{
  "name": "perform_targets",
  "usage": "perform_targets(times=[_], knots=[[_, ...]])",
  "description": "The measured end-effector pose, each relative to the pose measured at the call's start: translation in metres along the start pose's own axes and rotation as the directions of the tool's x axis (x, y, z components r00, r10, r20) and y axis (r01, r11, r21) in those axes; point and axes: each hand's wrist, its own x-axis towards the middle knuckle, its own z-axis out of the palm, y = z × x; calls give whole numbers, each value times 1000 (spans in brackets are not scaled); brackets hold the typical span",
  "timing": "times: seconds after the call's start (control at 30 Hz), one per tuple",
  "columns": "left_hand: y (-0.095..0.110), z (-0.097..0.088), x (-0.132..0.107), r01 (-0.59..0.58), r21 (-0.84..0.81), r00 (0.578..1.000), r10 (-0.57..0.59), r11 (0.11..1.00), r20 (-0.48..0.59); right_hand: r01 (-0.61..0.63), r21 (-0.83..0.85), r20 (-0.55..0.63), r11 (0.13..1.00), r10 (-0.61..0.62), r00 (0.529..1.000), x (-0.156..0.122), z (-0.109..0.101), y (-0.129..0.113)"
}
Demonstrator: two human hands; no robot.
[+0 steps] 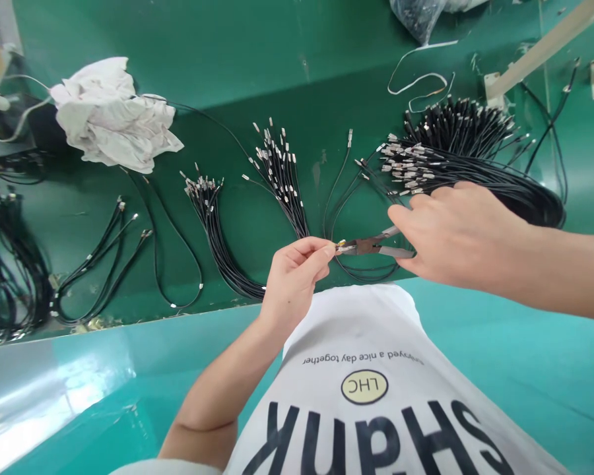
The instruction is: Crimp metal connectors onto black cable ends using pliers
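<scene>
**Two hands meet at one wire end over a green bench**

A person stands at a green bench [277, 79], and both bare hands are raised just in front of their white T-shirt [366, 369]. The left hand [294, 274] is curled, with thumb and forefinger pressed together on the end of a thin black wire [371, 276]. The wire's small metal tip [340, 248] pokes out to the right of the fingertips.

The right hand [455, 231] comes in from the right, fingers wrapped around the handles of small pliers [371, 246]. The pliers lie almost level, their long axis running left to right, and their nose touches the metal tip. The tip therefore sits between the hands, right at the left fingertips and a pliers' length from the right hand. I cannot tell whether the nose is closed on it. The rest of the wire droops in a loop below the pliers, onto the bench edge.

Behind the right hand lies a large bundle [475, 158] of the same black wires, its metal ends pointing left. A fanned bunch [282, 178] lies beyond the left hand, with a tighter bunch [212, 218] to its left. A crumpled white rag [111, 115] sits far left, well apart from both hands.
</scene>
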Motion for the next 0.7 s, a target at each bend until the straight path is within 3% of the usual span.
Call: perform_targets(times=[0.7], knots=[[-20,0,7,16,-90,1000,-15,996,10,45,-22,-42,999,-46,998,4,7,6]])
